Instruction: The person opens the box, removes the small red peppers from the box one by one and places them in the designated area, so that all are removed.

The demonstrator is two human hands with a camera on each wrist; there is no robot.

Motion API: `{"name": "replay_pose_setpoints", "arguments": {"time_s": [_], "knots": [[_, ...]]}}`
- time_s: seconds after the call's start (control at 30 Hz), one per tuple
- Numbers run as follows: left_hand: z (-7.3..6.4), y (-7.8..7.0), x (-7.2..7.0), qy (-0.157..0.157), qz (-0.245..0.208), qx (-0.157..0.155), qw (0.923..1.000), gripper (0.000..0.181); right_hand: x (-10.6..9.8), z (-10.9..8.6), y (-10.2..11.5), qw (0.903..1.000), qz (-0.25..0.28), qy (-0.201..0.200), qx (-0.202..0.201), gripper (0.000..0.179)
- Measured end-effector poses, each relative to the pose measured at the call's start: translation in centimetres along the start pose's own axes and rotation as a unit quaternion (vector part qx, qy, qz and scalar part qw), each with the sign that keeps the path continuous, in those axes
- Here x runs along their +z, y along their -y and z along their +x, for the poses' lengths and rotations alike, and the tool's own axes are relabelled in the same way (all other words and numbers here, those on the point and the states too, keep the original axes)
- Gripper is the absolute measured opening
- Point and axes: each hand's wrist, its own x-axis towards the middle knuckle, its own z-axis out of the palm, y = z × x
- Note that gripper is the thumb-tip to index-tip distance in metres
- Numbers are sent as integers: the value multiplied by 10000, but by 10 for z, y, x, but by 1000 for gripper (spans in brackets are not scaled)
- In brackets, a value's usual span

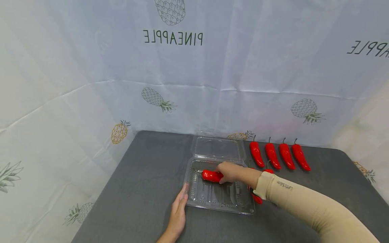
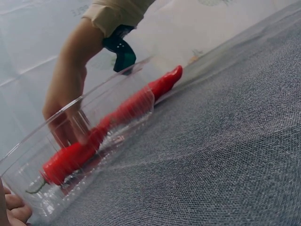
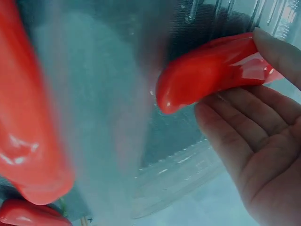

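Note:
A clear plastic clamshell container (image 1: 218, 206) lies opened on the grey table, its lid (image 1: 217, 148) folded back toward the curtain. My left hand (image 1: 177, 216) holds the container's left side near the front corner; only its fingers (image 2: 16, 209) show at the lower corner of the left wrist view. Inside the tray, my right hand (image 1: 229, 172) grips a glossy red chili pepper (image 1: 209, 176) between thumb and fingers. This pepper (image 3: 202, 73) lies sideways along the back part of the tray, its green stem toward the left and its tip toward the right.
Several red peppers (image 1: 285, 156) stand in a slanted row at the back right of the table. More lie right of the container, partly hidden by the right arm, including one pepper (image 1: 257, 199) by its right wall. A pineapple-print curtain (image 1: 218, 67) hangs behind the table.

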Motion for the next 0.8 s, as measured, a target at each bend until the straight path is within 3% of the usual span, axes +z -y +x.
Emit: {"name": "replay_pose_setpoints", "arguments": {"time_s": [0.4,0.63,0.8], "knots": [[-1,0,1,64,-67,39,9999,48,2,5,4,9998,-87,171,77,20],[0,0,-1,92,-39,50,9999,48,2,4,9,9996,-63,199,213,33],[0,0,-1,48,31,-29,10000,49,2,4,12,9993,-29,334,193,33]]}}
